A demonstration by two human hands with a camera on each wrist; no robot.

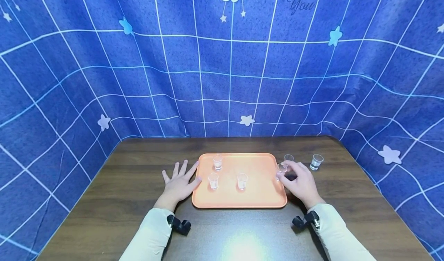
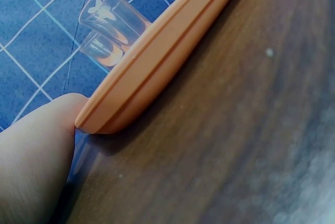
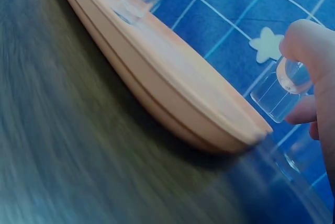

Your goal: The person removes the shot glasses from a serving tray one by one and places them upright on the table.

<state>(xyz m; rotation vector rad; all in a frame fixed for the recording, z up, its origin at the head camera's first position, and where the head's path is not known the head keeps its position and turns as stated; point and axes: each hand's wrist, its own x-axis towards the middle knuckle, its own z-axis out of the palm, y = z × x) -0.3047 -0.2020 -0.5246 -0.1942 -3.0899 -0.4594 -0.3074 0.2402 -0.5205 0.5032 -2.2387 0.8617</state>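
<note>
My right hand (image 1: pixel 299 182) pinches a small clear shot glass (image 3: pixel 276 96) between thumb and fingers at the right rim of an orange tray (image 1: pixel 260 199). In the right wrist view the glass is tilted and its base is above the tray's edge. Flat on the table with spread fingers, my left hand (image 1: pixel 179 184) touches the tray's left edge with its thumb (image 2: pixel 63 109). Three clear glasses stand upright on the tray: one at the back left (image 1: pixel 217 162), one at the front left (image 1: pixel 213 181) and one near the middle (image 1: pixel 242 181).
Right of the tray, one glass (image 1: pixel 316 162) stands on the dark wooden table (image 1: pixel 222 230), and another glass (image 1: pixel 289 157) shows partly behind my right hand. A blue curtain (image 1: pixel 215 60) with white grid lines hangs along the table's back and sides.
</note>
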